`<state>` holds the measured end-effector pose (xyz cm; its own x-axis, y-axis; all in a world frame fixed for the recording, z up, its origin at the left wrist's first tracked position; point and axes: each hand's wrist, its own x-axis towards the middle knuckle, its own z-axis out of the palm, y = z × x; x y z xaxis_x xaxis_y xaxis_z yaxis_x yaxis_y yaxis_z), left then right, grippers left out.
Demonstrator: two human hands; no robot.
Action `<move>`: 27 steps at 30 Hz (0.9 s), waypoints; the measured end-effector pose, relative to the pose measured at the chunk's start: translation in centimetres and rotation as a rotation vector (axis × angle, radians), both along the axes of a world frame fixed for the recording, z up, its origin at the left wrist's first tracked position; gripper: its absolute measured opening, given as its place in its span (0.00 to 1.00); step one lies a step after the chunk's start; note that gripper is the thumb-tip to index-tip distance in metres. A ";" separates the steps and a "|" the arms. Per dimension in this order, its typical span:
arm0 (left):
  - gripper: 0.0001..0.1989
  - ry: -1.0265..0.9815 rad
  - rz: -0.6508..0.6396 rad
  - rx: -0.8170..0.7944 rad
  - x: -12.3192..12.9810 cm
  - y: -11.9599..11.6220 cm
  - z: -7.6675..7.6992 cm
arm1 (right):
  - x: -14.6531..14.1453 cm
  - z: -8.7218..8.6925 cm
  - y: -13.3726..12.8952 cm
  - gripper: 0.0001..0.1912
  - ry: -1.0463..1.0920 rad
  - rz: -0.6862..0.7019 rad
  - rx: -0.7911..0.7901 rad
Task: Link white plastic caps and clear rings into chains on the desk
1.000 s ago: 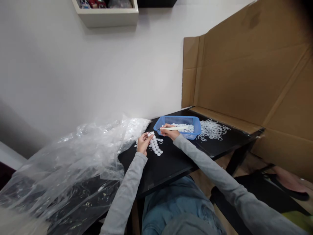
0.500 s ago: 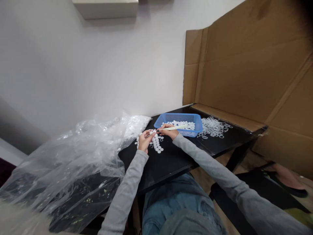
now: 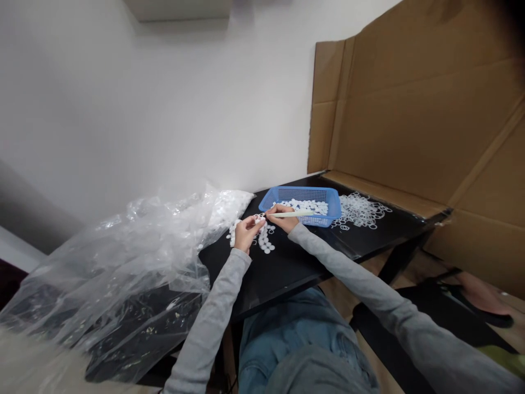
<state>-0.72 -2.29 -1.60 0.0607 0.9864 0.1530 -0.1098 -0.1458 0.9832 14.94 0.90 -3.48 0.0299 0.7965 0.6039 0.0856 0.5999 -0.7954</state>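
Left hand (image 3: 245, 234), left of the blue basket (image 3: 321, 220), pinches the white disc strip (image 3: 266, 241); right hand (image 3: 284, 218) grips a pale tool (image 3: 293, 214). Tip, apparently near fingers: slippage could prick.

Hand gap closed; camera view lowered.
The right hand (image 3: 284, 219), gripping the pen-shaped tool (image 3: 296, 214), moved from a position apart from the left hand (image 3: 244, 234) to fingertip proximity at the upper end of the held white discs (image 3: 266, 243). The wall shelf (image 3: 184, 9) shifted upward in view, and its contents left the frame.
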 end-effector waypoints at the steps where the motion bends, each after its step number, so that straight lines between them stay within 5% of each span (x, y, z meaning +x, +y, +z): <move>1: 0.22 -0.007 -0.032 -0.005 0.0 -0.1 0.1 | 0.0 -0.1 0.1 0.09 -0.006 -0.021 0.009; 6: 0.25 -0.061 -0.148 -0.104 -0.1 -0.1 0.2 | 0.1 0.0 0.2 0.12 0.013 0.042 -0.025; 11: 0.23 -0.105 -0.072 -0.193 -0.5 0.3 0.2 | 0.5 1.1 -1.1 0.14 0.065 0.238 -0.071; 18: 0.24 -0.063 -0.098 -0.244 -0.5 0.5 -0.1 | 1.0 1.6 -1.5 0.15 -0.121 0.128 0.118; 27: 0.26 -0.062 -0.172 -0.216 -0.5 0.4 0.1 | 1.0 1.3 -0.8 0.15 -0.150 0.199 0.158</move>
<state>-1.18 -1.92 -1.50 0.2267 0.9726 -0.0514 -0.1756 0.0928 0.9801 15.94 0.10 -2.20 -0.2160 0.6738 0.7066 0.0633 0.7318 -0.6785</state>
